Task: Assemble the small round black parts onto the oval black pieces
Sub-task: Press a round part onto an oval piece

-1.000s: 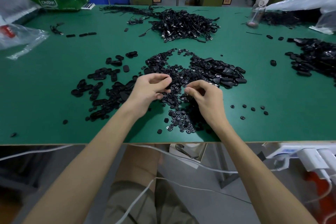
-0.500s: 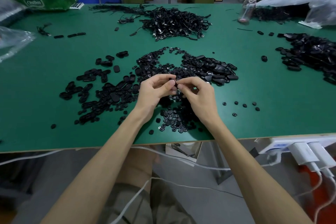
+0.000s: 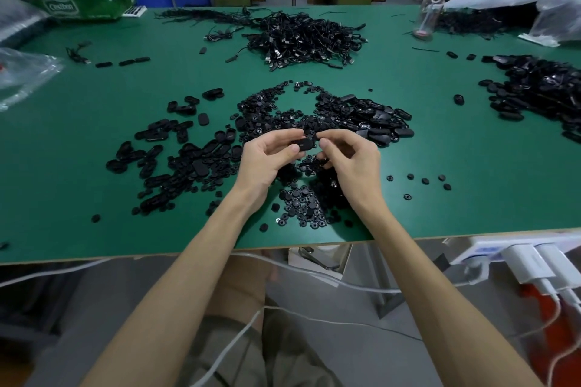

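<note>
Head view showed a green table (image 3: 94, 122). At nine o'clock from the hands lay a loose heap of oval pieces (image 3: 188, 160). The left hand (image 3: 262, 163) was curled, and its thumb and fingers pinched one oval black piece (image 3: 302, 144), held above the middle of the table. The right hand (image 3: 353, 166), at three o'clock of that piece, had its forefinger and thumb bent and closed on the piece's right end; whether a round part sat between them, I could not tell. Small round black parts (image 3: 301, 203) lay at six o'clock, under the hands. At twelve o'clock was a heap of cables (image 3: 308, 38), and at two o'clock, well apart, another black heap (image 3: 540, 91).
</note>
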`<state>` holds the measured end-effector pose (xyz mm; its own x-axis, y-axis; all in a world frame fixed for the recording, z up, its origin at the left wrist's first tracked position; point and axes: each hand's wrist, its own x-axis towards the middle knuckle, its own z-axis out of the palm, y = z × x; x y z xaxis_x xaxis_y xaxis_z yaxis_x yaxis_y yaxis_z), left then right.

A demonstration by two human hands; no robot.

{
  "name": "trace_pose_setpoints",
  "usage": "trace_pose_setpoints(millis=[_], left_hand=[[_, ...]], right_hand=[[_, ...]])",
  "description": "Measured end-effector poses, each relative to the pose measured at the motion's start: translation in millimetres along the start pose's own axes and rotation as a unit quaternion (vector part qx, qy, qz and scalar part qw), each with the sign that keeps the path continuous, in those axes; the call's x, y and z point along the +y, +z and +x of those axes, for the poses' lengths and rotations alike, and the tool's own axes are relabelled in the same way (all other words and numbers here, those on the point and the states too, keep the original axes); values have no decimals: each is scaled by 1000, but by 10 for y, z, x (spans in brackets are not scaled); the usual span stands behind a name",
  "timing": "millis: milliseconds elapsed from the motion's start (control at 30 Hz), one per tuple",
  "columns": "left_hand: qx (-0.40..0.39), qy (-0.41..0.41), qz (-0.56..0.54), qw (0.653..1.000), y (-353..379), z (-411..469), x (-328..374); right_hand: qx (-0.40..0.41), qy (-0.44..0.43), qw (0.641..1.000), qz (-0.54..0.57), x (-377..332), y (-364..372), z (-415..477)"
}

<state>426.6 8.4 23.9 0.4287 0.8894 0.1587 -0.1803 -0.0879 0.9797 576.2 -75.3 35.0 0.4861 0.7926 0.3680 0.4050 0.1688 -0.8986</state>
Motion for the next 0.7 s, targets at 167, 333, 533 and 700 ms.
trace_pose_setpoints(millis=[167,333,533,700], left_hand=[[7,5,14,1000,17,4,0],[15,11,16,1000,37,-1,-9],[29,10,-2,1000,25,-9,-19],[22,11,5,1000,37,-22,-13]], right_hand=[[3,-4,1000,27,7,4,-8],[-22,-4,999,28,48,10,13],[-44,-8,995,92,47,3,18],[-57,-11,993,105,59,13,18]])
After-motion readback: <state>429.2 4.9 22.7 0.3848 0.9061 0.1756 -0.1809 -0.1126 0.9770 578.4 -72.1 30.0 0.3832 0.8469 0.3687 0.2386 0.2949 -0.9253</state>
